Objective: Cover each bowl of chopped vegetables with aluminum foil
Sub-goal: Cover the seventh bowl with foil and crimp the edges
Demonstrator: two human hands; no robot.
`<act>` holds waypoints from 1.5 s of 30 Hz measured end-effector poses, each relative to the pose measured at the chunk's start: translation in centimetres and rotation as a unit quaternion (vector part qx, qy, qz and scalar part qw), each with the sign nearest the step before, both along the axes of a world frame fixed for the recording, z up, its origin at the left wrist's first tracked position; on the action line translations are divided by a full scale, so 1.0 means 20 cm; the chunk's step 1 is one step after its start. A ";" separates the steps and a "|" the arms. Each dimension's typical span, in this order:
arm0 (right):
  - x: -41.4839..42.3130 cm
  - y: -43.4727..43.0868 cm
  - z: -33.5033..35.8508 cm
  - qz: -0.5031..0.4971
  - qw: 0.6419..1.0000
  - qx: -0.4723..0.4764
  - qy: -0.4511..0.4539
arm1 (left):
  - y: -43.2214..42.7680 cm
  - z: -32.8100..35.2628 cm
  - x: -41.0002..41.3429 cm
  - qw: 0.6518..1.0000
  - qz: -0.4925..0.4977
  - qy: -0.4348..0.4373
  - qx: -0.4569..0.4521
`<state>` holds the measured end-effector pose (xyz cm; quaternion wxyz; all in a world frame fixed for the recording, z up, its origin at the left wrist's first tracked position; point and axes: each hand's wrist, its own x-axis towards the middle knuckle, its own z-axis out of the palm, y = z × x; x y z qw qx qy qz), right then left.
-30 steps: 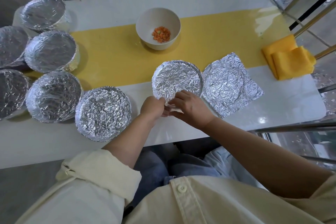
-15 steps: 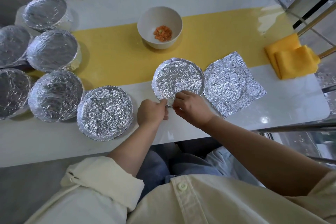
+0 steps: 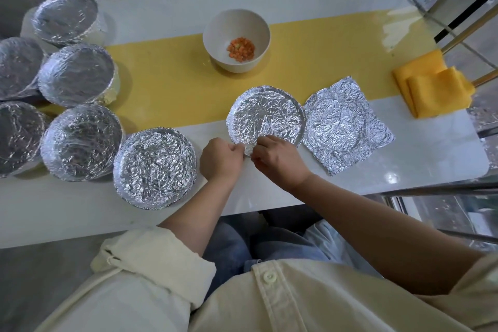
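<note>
Foil cover [image 3: 265, 113] | left grip [image 3: 221, 159] pinching near edge | right grip [image 3: 280, 160] likewise

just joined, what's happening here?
A person is crimping foil onto bowls. The left hand and right hand both pinch the near edge of the foil cover on the bowl in front. Six covered bowls sit at left. One open bowl of chopped carrot and a loose foil sheet remain.
</note>
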<state>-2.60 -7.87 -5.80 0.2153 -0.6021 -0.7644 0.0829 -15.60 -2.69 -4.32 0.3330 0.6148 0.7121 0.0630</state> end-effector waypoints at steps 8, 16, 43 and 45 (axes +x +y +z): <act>-0.02 0.01 0.00 -0.010 1.000 -0.002 0.015 | 0.00 0.00 0.02 0.999 0.025 -0.002 -0.023; 0.12 -0.02 0.02 0.018 1.000 -0.021 0.003 | 0.11 -0.02 -0.02 1.000 0.020 -0.020 0.006; 0.01 0.03 0.01 0.027 0.999 0.004 -0.022 | 0.05 -0.06 0.04 0.983 0.056 -0.123 -0.122; 0.00 0.02 -0.01 0.024 1.000 0.006 -0.012 | 0.05 -0.08 0.05 0.979 0.061 -0.132 -0.143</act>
